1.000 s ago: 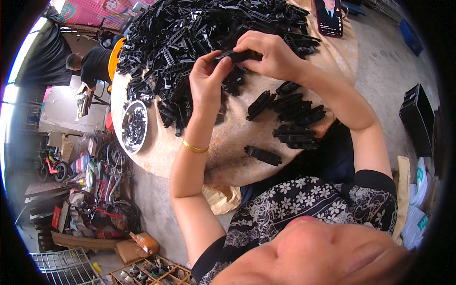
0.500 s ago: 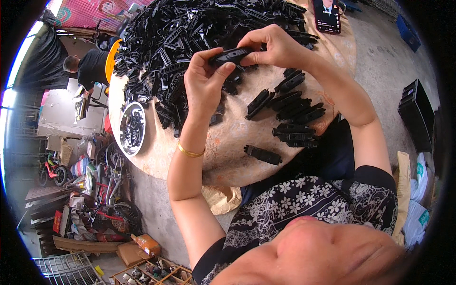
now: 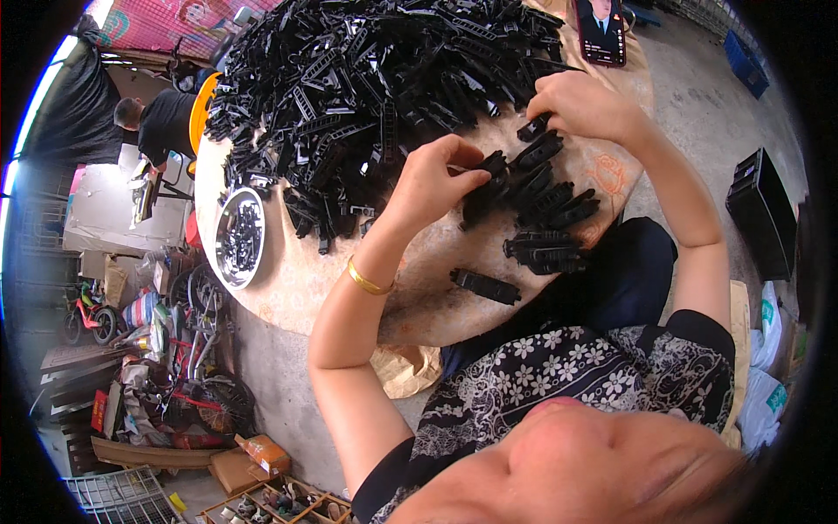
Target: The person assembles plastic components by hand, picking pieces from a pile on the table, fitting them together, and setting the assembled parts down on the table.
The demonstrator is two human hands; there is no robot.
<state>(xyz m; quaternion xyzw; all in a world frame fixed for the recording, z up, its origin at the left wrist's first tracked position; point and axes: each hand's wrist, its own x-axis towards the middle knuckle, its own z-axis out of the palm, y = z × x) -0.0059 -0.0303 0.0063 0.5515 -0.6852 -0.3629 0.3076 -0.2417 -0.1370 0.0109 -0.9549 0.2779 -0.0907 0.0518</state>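
Observation:
My left hand [image 3: 436, 182], with a gold bangle at its wrist, pinches a long black plastic part [image 3: 485, 188] at the left side of a group of similar pieces. To the right and farther off, my right hand [image 3: 580, 106] has its fingers closed on another black plastic part [image 3: 533, 128], just beyond the group. Several assembled-looking black parts [image 3: 548, 251] lie side by side near the table's close edge, and a single black part [image 3: 485, 286] lies apart from them. A large heap of loose black plastic pieces [image 3: 349, 83] covers the far side of the table.
A round table with a patterned cloth [image 3: 288, 301] carries everything. On it are a metal bowl [image 3: 218, 253] of small pieces and a phone [image 3: 602, 39] at the far right. A black crate [image 3: 761, 205] stands on the floor; another person [image 3: 166, 122] works at the far left.
My hands have parted from the one black part they held together. The right moved right with a part to the group's far end; the left came nearer and took hold of a part there.

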